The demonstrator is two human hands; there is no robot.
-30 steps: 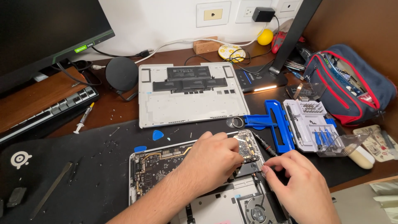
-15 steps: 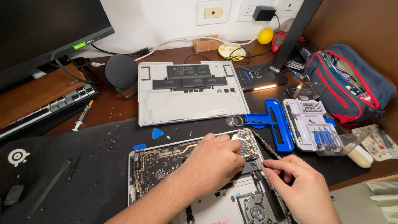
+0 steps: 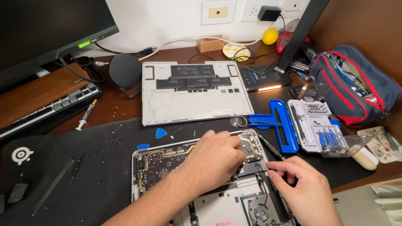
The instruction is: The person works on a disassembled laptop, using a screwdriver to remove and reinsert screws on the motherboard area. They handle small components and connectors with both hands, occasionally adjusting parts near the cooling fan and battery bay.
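Beyond the hands, a dark wooden desk (image 3: 121,106) runs back to a white wall (image 3: 167,21) set with pale outlet plates (image 3: 217,11); a black plug (image 3: 269,12) sits in one. Up and left of the hands a dark monitor (image 3: 42,29) stands over a wooden shelf (image 3: 37,94). Far right rises a brown wooden panel (image 3: 360,25). A lit lamp base (image 3: 264,79) glows warm beyond the hands.

Premises: a home-office desk (image 3: 125,104) used as an electronics repair station. Evidence: opened laptop (image 3: 201,188) on a black work mat (image 3: 83,167), detached bottom cover (image 3: 194,96), screwdriver bit kit (image 3: 314,121), monitor (image 3: 46,29), keyboard (image 3: 46,111), wall sockets (image 3: 259,8), desk lamp (image 3: 289,37).
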